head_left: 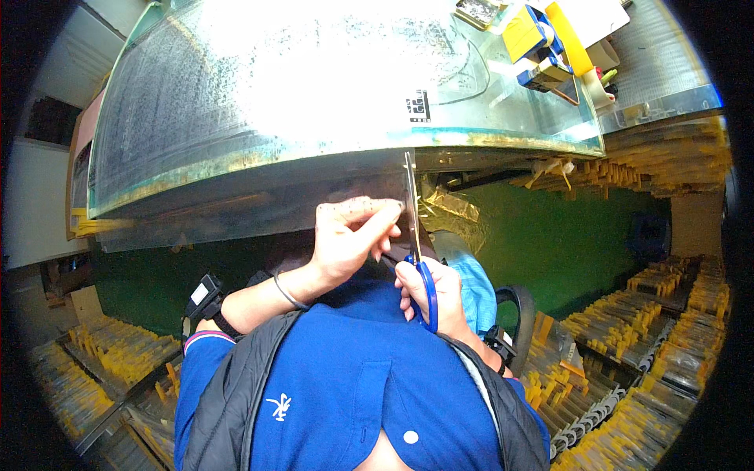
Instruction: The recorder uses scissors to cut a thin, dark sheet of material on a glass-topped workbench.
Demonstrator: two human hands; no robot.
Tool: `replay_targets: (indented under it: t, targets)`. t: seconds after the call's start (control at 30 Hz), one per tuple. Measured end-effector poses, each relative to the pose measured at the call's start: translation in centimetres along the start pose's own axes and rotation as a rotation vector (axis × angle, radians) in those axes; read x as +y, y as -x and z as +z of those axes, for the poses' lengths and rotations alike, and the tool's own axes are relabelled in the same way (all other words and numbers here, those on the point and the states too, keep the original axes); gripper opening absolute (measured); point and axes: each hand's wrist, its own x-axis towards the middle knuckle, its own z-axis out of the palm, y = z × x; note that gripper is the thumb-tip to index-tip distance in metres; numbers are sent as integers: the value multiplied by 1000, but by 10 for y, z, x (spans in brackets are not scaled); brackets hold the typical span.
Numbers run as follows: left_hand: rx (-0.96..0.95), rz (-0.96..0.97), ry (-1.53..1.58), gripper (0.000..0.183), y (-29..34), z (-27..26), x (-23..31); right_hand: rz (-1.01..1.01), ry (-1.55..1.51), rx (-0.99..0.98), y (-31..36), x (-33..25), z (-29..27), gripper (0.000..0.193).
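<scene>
My right hand (440, 294) is closed around the blue handles of a pair of scissors (428, 286). The long blades point away from me toward the table edge, with their tips slightly apart. Just left of the blades, my left hand (353, 228) pinches with thumb and forefinger at what looks like the edge of a clear, hazy sheet (236, 216). That sheet stretches left below the front edge of the glass-topped table (259, 161). Its exact edge between the fingers is hard to see.
Yellow-and-blue boxes (534, 39) stand at the table's far right, near a small black-and-white printed marker (419, 106). Racks of yellow-tabbed pieces (652, 314) line the right, with more racks (118, 353) at the left. Crumpled gold-coloured film (452, 206) lies below the table. The floor (550, 235) is green.
</scene>
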Motion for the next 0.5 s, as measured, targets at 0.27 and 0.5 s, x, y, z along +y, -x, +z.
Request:
replay_targets:
  t: [0.27,0.5]
  targets:
    - [-23,-2,-33,12,15,-1,-5,39,13,-4,1,-3,-2,30]
    - [-61,66,-88,10,26,-1,-18,3,-73,9,-1,-8,3,31]
